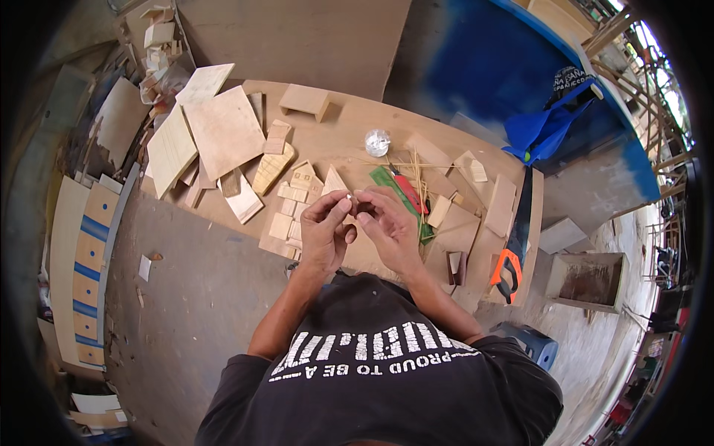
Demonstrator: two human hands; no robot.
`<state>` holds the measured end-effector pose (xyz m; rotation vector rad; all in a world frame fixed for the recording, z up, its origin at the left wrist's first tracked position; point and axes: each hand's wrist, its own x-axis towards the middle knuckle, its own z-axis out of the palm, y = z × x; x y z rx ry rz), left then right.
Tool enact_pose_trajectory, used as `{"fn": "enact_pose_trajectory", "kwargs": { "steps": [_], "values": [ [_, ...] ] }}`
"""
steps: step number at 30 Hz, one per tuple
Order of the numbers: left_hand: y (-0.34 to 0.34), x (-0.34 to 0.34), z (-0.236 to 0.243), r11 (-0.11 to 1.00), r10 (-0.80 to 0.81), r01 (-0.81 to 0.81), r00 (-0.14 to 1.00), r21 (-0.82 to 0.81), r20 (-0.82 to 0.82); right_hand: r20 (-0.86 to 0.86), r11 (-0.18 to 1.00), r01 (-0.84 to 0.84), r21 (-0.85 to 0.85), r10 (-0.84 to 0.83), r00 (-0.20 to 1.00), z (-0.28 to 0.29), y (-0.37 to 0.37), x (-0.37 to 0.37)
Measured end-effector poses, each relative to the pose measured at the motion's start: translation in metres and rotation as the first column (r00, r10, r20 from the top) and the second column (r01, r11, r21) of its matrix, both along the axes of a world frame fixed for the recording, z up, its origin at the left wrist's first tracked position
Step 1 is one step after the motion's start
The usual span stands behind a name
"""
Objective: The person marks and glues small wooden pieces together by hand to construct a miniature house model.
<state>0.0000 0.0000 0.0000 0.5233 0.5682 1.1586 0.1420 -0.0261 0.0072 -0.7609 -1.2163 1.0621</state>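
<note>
Above the near side of the wooden worktable (pixel 349 256), my left hand (pixel 323 234) pinches a tiny white piece (pixel 349 197) between thumb and forefinger. Close beside it, my right hand (pixel 393 229) has its fingertips drawn together; whatever they grip is too small to make out. Just left of my hands lie a cut wooden house shape (pixel 304 177) and several small wood blocks (pixel 281 225). A pointed wood piece (pixel 335 179) shows behind my fingers. Farther back stands a clear cup of white paste (pixel 378 143). Thin sticks (pixel 418 169) and a red-handled tool (pixel 405 190) lie to the right.
Flat wood panels (pixel 223 130) pile up at the table's left. Along the right edge lies a handsaw (pixel 509 271) with an orange handle, near wood offcuts (pixel 500 204). Blue cloth (pixel 547 134) hangs beyond. An open box (pixel 587 281) sits on the floor at right.
</note>
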Motion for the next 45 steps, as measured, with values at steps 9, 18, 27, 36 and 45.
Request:
{"fn": "enact_pose_trajectory", "kwargs": {
  "steps": [9,18,27,36,45],
  "values": [
    [0.002,0.022,0.003,1.000,0.001,0.000,0.998,-0.017,0.062,-0.018,0.994,0.107,-0.037,-0.108,0.994,0.000,-0.007,0.008],
    [-0.002,0.028,-0.003,0.998,-0.044,0.050,0.989,-0.039,0.142,0.396,0.915,0.298,0.273,-0.389,0.832,0.010,-0.010,0.013],
    [-0.006,0.026,-0.002,0.994,-0.060,0.073,0.988,-0.087,0.145,0.478,0.855,0.295,0.428,-0.490,0.729,0.007,-0.010,0.020],
    [-0.010,0.017,0.005,0.995,-0.047,0.054,0.996,-0.084,0.077,0.421,0.894,0.293,0.339,-0.423,0.803,0.013,-0.012,0.010],
    [-0.013,0.002,-0.016,0.960,0.228,-0.142,0.899,0.243,-0.374,0.483,0.927,0.374,0.011,-0.332,0.810,-0.020,-0.007,0.013]
  ]
}}
